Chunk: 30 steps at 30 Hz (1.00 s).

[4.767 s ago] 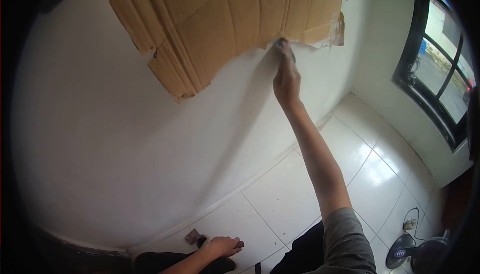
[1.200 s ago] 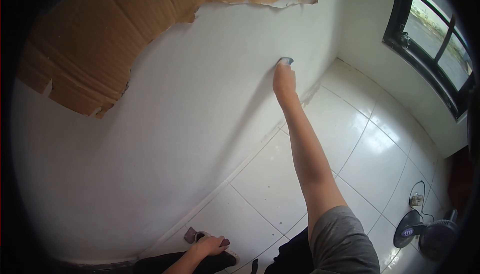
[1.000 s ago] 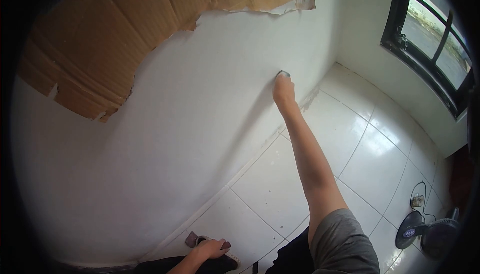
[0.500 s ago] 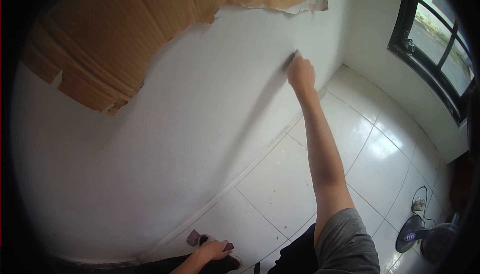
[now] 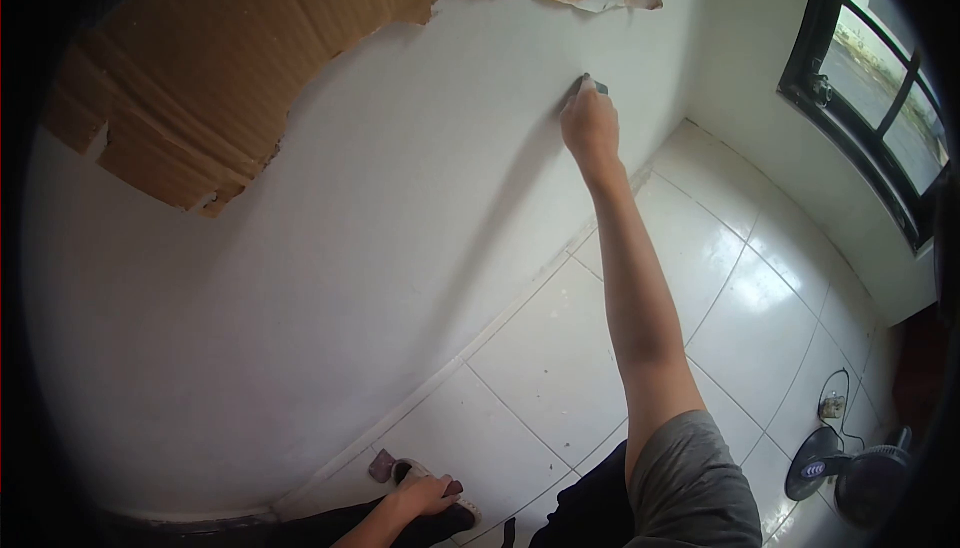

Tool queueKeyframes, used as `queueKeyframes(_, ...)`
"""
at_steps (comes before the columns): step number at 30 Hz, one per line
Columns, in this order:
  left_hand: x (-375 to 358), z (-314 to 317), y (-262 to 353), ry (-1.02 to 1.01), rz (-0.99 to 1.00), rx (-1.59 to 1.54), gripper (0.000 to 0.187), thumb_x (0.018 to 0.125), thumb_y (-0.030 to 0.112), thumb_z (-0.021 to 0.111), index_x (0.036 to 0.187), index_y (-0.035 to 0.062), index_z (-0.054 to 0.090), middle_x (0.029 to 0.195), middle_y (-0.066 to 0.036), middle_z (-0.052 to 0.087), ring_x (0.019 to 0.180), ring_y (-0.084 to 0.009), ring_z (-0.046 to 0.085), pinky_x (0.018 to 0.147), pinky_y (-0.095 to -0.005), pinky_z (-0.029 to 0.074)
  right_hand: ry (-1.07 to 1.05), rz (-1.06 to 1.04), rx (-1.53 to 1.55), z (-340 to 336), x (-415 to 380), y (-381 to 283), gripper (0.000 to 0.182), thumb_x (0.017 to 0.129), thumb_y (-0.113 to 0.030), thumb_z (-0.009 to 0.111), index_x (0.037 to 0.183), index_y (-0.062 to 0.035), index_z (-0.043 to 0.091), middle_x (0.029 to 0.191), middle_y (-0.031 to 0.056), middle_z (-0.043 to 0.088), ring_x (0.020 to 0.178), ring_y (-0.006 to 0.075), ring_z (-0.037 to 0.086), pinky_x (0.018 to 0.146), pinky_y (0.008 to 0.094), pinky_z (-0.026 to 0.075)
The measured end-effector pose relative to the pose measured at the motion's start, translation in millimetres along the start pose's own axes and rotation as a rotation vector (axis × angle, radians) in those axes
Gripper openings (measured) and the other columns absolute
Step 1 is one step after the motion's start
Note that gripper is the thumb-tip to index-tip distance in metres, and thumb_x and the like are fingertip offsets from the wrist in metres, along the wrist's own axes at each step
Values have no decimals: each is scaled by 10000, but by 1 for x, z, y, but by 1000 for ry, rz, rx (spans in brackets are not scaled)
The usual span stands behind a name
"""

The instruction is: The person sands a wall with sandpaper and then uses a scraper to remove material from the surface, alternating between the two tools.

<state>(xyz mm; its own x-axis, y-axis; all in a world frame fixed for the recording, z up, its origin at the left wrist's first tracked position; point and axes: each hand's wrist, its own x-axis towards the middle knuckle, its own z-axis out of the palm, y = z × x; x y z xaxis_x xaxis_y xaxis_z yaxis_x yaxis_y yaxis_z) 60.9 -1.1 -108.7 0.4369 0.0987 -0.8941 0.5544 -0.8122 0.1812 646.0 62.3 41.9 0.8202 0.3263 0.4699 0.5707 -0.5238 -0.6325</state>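
My right hand (image 5: 591,128) is closed around a small dark grey flat piece (image 5: 601,89) at the white wall (image 5: 400,178), with the arm stretched out. Most of that piece is hidden by the fingers. Low in the view, my left hand (image 5: 425,495) is closed on a reddish-brown piece (image 5: 453,489), whose end sticks out past the fingers, beside a shoe (image 5: 408,469). Another reddish-brown piece (image 5: 381,465) is on the floor close to the foot of the wall. Torn brown cardboard (image 5: 230,58) covers the upper left of the wall.
Pale floor tiles (image 5: 540,348) run along the wall. On the right is a dark-framed window (image 5: 870,88) in the adjoining wall. A black fan (image 5: 872,483) with a cable stands on the floor at lower right.
My right hand has moved a little up along the wall, and more of the dark grey piece shows beside the fingers. My left hand stays by the shoe. The view has shifted slightly.
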Motion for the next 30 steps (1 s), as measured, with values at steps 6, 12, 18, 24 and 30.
queueKeyframes(6,1,-9,1,23,13,-34,561,1011,523,507,1272,29,563,1110,-278,717,1067,-457,686,928,-550,537,-165,101,-57,25,2,37,378,944,-52,528,1294,72,601,938,274,733,906,451,720,804,521,582)
queueKeyframes(12,6,-8,-6,48,4,-20,563,1006,524,514,1275,32,563,1076,-298,709,1050,-468,681,932,-541,526,24,-58,54,1,8,21,429,956,-52,516,1370,40,573,889,265,728,856,457,717,776,542,577)
queueKeyframes(18,0,-19,5,19,-15,-4,560,1009,527,504,1286,45,564,1112,-291,709,1083,-465,675,950,-536,524,3,49,31,24,-15,27,442,964,-36,502,1399,28,554,888,263,730,842,460,716,778,535,581)
queueKeyframes(24,3,-18,6,6,0,-23,567,1005,527,511,1298,44,561,1121,-297,708,1082,-471,674,949,-538,525,-114,-5,-15,27,-17,42,473,945,-19,511,1411,63,525,902,269,727,863,450,718,803,521,578)
queueKeyframes(30,2,-25,8,8,-24,-19,553,1013,518,507,1296,46,559,1114,-283,717,1068,-462,685,951,-546,531,22,-81,17,27,-26,23,617,913,-1,534,1507,88,391,775,248,706,714,434,708,671,515,575)
